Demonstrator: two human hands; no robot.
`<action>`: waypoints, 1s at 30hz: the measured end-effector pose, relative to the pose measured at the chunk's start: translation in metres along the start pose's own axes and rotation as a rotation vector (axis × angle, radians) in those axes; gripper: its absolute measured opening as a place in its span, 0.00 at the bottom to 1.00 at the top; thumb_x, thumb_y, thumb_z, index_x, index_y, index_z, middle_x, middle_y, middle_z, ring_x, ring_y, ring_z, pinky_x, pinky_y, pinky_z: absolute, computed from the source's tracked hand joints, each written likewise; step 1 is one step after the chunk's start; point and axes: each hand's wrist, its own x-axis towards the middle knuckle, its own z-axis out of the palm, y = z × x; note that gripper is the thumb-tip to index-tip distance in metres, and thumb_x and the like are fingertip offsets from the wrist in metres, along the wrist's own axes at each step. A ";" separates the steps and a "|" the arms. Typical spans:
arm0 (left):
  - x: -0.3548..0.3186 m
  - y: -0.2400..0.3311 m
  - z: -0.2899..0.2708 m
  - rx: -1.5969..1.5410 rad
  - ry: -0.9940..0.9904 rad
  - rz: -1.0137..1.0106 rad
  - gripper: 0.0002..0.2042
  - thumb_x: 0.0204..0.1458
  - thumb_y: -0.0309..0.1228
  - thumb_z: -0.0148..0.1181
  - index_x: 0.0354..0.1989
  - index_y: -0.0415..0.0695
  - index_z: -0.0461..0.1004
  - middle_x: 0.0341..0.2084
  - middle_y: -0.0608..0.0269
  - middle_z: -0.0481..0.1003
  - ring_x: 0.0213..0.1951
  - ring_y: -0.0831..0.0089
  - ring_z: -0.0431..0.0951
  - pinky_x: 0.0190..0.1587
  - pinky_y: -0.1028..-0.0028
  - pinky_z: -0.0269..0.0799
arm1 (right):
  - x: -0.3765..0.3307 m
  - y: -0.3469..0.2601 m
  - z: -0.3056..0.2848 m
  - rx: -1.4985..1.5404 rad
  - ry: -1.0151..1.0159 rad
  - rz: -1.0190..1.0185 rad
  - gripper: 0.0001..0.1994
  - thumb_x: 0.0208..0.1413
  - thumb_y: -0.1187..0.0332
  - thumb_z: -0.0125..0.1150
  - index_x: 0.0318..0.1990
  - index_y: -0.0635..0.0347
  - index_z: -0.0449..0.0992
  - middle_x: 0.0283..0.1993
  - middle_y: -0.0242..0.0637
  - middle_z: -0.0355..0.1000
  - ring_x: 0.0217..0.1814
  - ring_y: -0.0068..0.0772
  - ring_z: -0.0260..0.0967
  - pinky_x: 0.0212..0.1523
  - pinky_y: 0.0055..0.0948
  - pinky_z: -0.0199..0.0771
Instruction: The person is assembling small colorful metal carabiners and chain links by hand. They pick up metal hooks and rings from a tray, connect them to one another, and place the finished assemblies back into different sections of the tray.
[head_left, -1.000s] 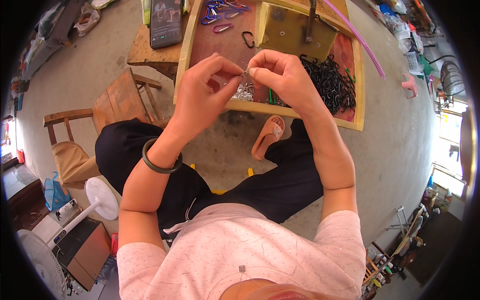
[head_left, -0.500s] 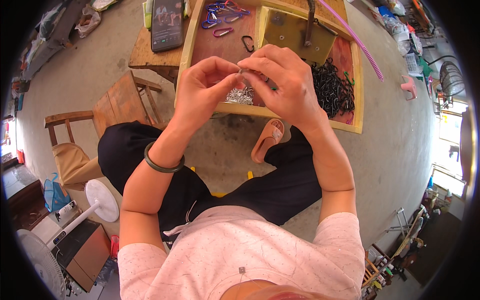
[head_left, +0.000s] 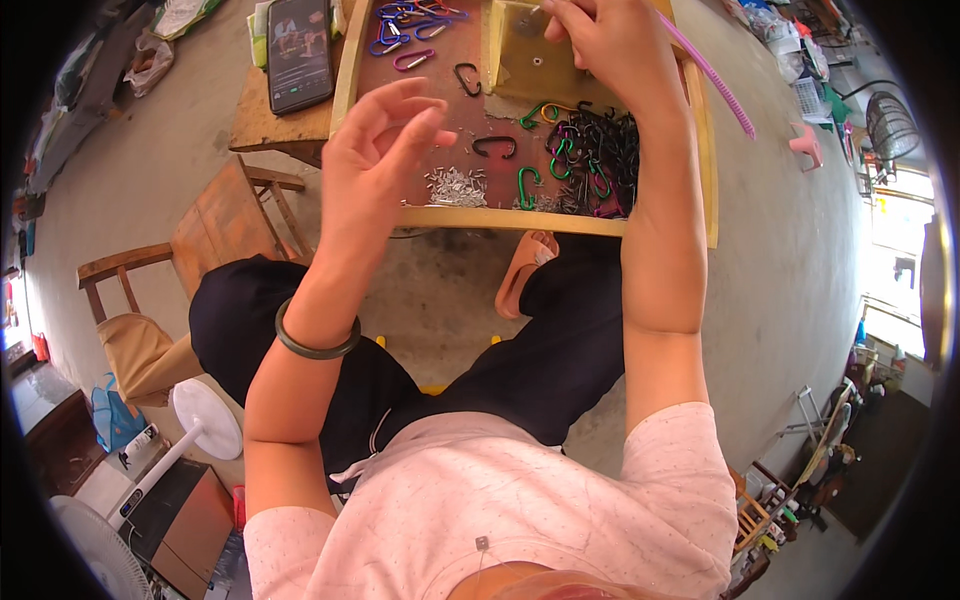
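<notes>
My right hand (head_left: 615, 45) is at the top edge of the view, above a yellowish metal plate (head_left: 525, 70) in a wooden-rimmed tray (head_left: 560, 220). Its thumb and fingers are pinched together; what they hold, if anything, I cannot make out. My left hand (head_left: 375, 145) hovers over the tray's left side, fingers apart and curved, nothing in it. Near it lie black carabiners (head_left: 494, 147), a green carabiner (head_left: 528, 188) and a heap of small silver pins (head_left: 455, 188). A pile of mostly black carabiners (head_left: 600, 155) lies beneath my right forearm.
Blue carabiners (head_left: 390, 40) and a purple carabiner (head_left: 414, 60) lie at the tray's far left. A phone (head_left: 300, 55) rests on the wooden table (head_left: 255, 125) beside it. A pink coiled hose (head_left: 715, 80) hangs at the right. A wooden chair (head_left: 210, 220) stands left.
My hands were together over the tray and have parted. The right moved up and away to the plate; the left drew back slightly and its fingers opened.
</notes>
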 end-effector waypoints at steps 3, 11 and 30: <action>-0.005 0.008 -0.004 0.010 0.054 -0.056 0.18 0.63 0.33 0.66 0.57 0.38 0.76 0.46 0.61 0.80 0.43 0.77 0.83 0.36 0.81 0.73 | 0.011 0.010 0.007 -0.053 -0.067 -0.030 0.09 0.59 0.74 0.54 0.37 0.68 0.81 0.25 0.43 0.80 0.23 0.34 0.78 0.28 0.33 0.78; -0.010 0.007 -0.023 0.007 0.055 -0.024 0.15 0.63 0.34 0.65 0.54 0.40 0.78 0.42 0.67 0.80 0.40 0.83 0.81 0.32 0.82 0.72 | 0.029 0.004 0.011 -0.178 -0.167 0.033 0.11 0.57 0.75 0.51 0.37 0.69 0.83 0.25 0.45 0.80 0.23 0.33 0.79 0.29 0.33 0.80; -0.010 0.009 -0.028 -0.011 0.050 -0.018 0.11 0.64 0.33 0.64 0.48 0.40 0.80 0.37 0.69 0.81 0.38 0.84 0.80 0.34 0.83 0.70 | 0.013 -0.021 0.003 0.004 -0.232 0.095 0.13 0.58 0.71 0.61 0.49 0.63 0.82 0.35 0.46 0.81 0.31 0.35 0.80 0.34 0.34 0.80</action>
